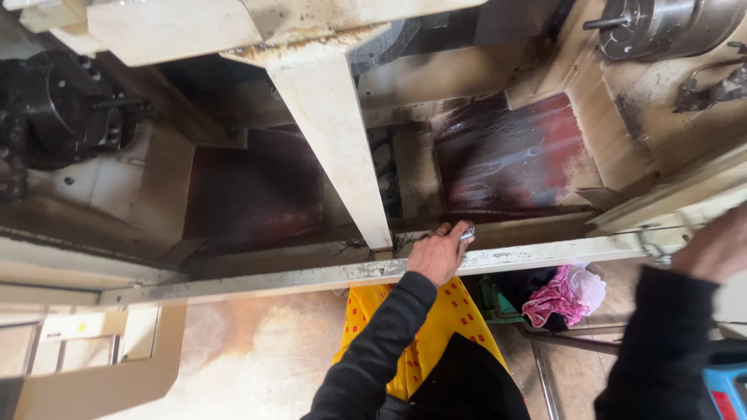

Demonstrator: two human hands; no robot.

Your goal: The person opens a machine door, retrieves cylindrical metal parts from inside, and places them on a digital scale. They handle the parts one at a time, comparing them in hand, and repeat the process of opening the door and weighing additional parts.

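A small shiny metal part [468,232] sat at the fingertips of the left hand [440,253], poking out up and to the right of the knuckles, just above the front rail [327,272] of the machine. Looked short and cylindrical; long axis approx. along the rail, but too small to be sure. Left hand was curled round it, fingers together, heel resting on the rail beside the foot of the cream post [334,132].

Right hand [716,245] was well apart, at the right edge of the frame, blurred, near a wire hook [650,247] on the same rail; couldn't tell if it was open or closed, or whether it held anything. So the left was the one on the part.

Beyond the rail: a dark red wet tray [510,159] w/ streaks, a chuck [58,105] far left, and a steel cylinder [661,27] top right. Below: a pink rag [562,295] and yellow cloth [436,327].
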